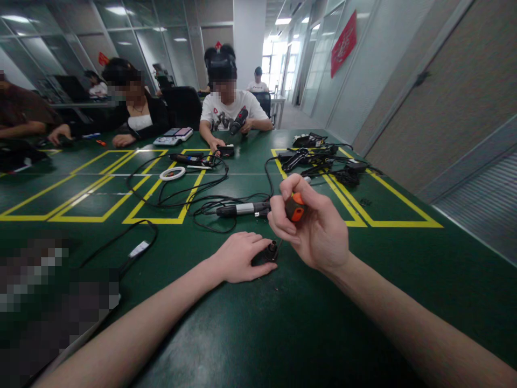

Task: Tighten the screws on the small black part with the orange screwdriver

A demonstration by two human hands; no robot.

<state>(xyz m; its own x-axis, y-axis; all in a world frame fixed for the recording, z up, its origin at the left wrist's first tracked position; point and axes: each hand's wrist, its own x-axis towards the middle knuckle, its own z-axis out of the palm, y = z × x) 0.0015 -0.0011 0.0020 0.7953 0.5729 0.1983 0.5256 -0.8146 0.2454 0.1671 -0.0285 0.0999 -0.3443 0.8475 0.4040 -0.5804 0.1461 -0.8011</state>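
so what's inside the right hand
The right hand is wrapped around an orange-and-black handle; one end shows between thumb and fingers. Most of the rest is covered by the fingers and palm.

The tool handle [298, 209] is finished in orange and dark grey. Black is recorded on the small part [270, 253], with a brownish tone at its top. The surface [242, 334] is coloured dark green and patterned with yellow rectangular outlines [153, 221]. The pen-shaped driver [242, 209] is banded black and silver-grey. The ring [162, 174] is noted as white, the banner [344, 44] as red, the cables [177, 205] as black.
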